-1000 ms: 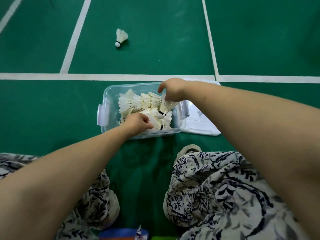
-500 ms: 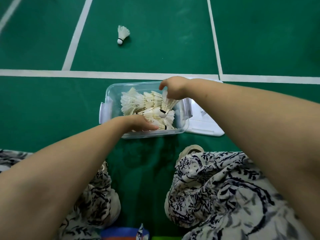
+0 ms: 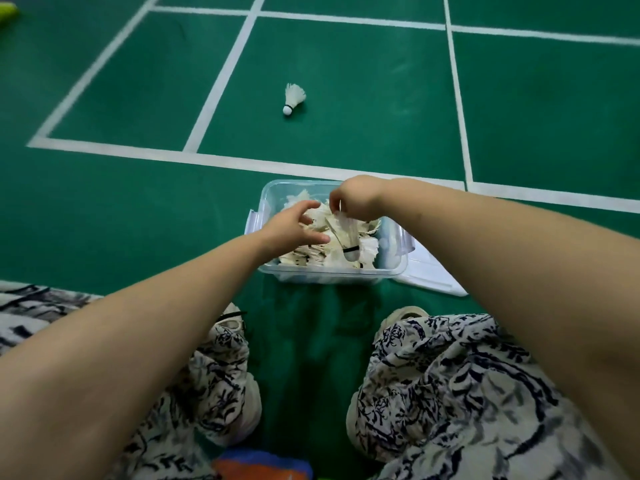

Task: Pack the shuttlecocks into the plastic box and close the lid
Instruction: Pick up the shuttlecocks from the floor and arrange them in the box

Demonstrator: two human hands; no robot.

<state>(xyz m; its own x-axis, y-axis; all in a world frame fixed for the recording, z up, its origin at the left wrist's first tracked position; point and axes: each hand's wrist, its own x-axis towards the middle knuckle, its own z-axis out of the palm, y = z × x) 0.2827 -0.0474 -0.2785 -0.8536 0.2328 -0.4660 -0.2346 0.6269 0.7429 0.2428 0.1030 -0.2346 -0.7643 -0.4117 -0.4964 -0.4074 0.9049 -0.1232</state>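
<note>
At mid-frame, a shuttlecock (image 3: 348, 233) is pinched by the right hand (image 3: 356, 199) over the plastic box (image 3: 332, 276), the left hand (image 3: 287, 227) spread alongside.

Left hand (image 3: 288, 227) lifted off the shuttlecock pile (image 3: 304, 255), fingers now spread; right hand (image 3: 360, 197) raised its pinched shuttlecock (image 3: 347, 235) higher.

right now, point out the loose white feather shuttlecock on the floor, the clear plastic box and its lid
loose white feather shuttlecock (image 3: 294, 98): head view, feather skirt
clear plastic box (image 3: 329, 275): head view, near front wall
flat translucent lid (image 3: 426, 276): head view, bare top face right of box
</note>
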